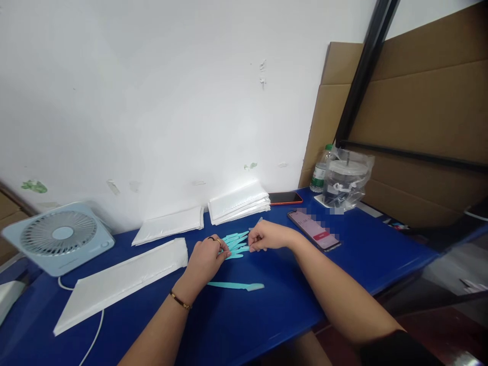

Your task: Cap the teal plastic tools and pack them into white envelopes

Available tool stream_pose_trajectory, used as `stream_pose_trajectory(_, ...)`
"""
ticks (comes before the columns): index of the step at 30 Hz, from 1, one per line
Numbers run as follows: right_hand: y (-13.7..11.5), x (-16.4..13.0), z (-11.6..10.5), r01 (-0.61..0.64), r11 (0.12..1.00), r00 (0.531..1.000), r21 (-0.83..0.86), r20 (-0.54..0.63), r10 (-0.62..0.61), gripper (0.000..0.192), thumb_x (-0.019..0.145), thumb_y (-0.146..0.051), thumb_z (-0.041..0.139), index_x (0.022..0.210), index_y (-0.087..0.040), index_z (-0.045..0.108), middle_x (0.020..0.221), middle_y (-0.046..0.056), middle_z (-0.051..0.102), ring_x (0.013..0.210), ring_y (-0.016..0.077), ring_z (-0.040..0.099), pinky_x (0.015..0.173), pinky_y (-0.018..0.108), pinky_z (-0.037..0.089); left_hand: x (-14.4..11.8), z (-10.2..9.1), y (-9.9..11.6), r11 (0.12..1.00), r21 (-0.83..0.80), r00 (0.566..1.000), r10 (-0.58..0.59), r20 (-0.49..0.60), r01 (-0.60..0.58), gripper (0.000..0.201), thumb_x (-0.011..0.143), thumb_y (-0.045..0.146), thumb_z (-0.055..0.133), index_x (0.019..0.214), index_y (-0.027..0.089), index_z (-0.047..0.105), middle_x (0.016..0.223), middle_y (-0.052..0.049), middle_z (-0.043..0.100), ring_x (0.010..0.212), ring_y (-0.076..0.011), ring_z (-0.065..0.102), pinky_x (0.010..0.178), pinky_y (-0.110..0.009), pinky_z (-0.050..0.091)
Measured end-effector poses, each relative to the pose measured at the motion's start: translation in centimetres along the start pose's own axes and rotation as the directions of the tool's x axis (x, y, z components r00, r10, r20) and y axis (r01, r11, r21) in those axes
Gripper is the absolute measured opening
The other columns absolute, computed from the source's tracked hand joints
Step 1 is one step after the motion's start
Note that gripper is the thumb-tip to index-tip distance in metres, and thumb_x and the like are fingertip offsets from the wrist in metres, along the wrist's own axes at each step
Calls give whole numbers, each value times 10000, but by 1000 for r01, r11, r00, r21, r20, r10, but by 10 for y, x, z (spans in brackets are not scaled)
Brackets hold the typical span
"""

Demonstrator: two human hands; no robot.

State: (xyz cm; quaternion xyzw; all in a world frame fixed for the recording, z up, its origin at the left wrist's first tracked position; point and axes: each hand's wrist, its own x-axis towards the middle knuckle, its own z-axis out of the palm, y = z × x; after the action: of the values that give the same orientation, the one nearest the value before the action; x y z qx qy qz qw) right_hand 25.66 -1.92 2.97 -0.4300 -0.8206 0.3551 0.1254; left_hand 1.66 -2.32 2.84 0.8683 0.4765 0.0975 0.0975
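Observation:
A small heap of turquoise eyebrow razors lies on the blue table between my two hands. At its left end my left hand is closed, thumb and fingers curled on the razors there. My right hand pinches at the right end of the heap, its fingertips closed on a razor; part of what it grips is hidden. Nearer to me, a single turquoise eyebrow razor lies apart with its pale head to the right.
White flat packs lie behind and left: a stack, a smaller pile and one long pack. A fan stands far left, its cable on the blue table. Right are two phones, a bottle and a bagged cup.

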Motion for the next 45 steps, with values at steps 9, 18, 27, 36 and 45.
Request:
stream_pose_trajectory(9,13,-8,-16,-144,968,944,-208,-324,71,147,728,-238,607,750,-146,720,708,43,697,623,135,591,557,206,385,-14,-9,12,987,-126,982,120,148,-102,323,682,425,681,948,250,629,991,-17,591,890,-200,555,727,-279,382)
stream_pose_trajectory(18,-6,-12,-10,27,998,969,60,-247,-12,272,799,-345,557,902,-139,702,633,18,646,557,121,579,534,206,432,-15,0,10,918,-397,984,63,164,7,170,809,348,496,804,194,568,769,-7,619,695,-149,566,615,-256,389)
stream_pose_trajectory(27,-33,-2,15,302,951,912,61,-309,-269,256,771,-378,652,955,-214,723,841,62,694,707,161,624,645,262,476,-12,-16,-5,600,-774,943,94,318,201,315,760,466,563,846,167,518,726,-1,606,585,-99,533,563,-220,396)
stream_pose_trajectory(36,-16,-8,-7,137,972,839,189,-544,-13,338,796,-447,590,939,-163,706,721,45,650,559,136,573,548,262,462,-12,-19,-13,806,-589,999,-37,31,48,462,889,529,298,923,210,630,794,6,600,680,-131,510,611,-237,383)
stream_pose_trajectory(45,-13,14,19,240,810,879,535,-473,52,263,777,-429,628,810,-182,546,659,-6,620,485,100,545,485,226,434,-6,-7,-16,926,-376,974,-94,-208,9,301,856,425,431,895,215,643,874,-23,635,829,-174,563,743,-263,415)
